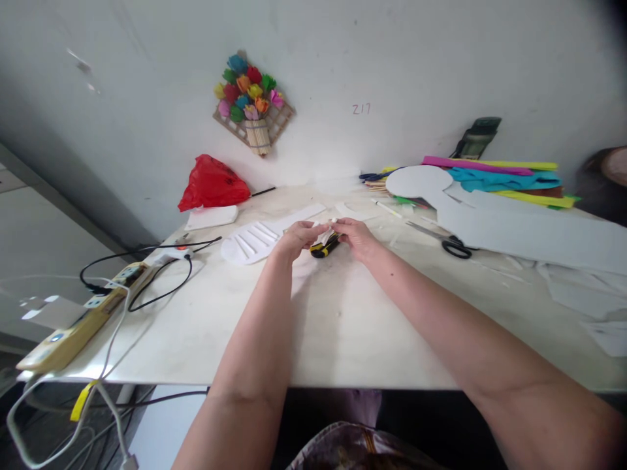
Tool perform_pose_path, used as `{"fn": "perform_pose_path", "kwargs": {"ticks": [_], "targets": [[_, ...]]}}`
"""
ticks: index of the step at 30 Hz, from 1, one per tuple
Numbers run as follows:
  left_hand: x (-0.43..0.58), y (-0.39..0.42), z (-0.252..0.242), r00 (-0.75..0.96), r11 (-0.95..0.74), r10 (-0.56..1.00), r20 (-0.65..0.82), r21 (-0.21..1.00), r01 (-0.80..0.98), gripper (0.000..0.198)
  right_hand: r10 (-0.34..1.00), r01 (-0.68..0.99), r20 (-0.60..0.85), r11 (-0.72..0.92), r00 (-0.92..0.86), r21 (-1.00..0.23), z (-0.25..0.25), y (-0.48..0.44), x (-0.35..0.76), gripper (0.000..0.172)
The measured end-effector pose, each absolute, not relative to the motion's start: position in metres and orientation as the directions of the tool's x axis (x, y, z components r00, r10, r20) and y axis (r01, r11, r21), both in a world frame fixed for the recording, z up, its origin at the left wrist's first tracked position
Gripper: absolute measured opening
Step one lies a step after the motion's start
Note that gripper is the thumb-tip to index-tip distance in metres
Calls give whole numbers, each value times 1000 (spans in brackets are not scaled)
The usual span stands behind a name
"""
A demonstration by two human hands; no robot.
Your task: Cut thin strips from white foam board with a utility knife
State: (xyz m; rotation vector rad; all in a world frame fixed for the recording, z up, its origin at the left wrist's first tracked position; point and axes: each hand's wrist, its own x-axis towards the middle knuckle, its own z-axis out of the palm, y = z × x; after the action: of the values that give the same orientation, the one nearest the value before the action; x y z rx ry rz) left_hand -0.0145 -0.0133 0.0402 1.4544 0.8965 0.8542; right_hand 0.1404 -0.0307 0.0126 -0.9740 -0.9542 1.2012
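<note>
Over the middle of the table, my left hand point(302, 236) and my right hand point(356, 236) nearly meet. Both are closed in a pinch on a small white piece point(325, 234), which looks like a bit of paper or foam board; its exact shape is partly hidden by the fingers. Just below the hands lies a black and yellow utility knife point(319, 250) on the tabletop, apart from my grip as far as I can see. Left of my left hand, a white oval board point(235, 252) carries several narrow white strips point(258, 233).
Black scissors point(455, 247) lie to the right, near a large white board point(533, 228) and a white disc point(418, 181). Colored rolls point(509, 177) are stacked behind. A red plastic bag point(213, 185) sits at the back left. A power strip point(88, 320) with cables lines the left edge.
</note>
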Motion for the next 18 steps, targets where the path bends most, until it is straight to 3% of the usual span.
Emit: {"fn": "perform_pose_path", "kwargs": {"ticks": [6,18], "targets": [[-15,-12,38,563,-120,827,7,979,164,48,999,-318,31,19,-34,-948,13,-31,142,30],[-16,-15,41,606,-112,795,-16,978,174,43,997,-346,23,-5,-77,-938,14,-33,143,26]]}}
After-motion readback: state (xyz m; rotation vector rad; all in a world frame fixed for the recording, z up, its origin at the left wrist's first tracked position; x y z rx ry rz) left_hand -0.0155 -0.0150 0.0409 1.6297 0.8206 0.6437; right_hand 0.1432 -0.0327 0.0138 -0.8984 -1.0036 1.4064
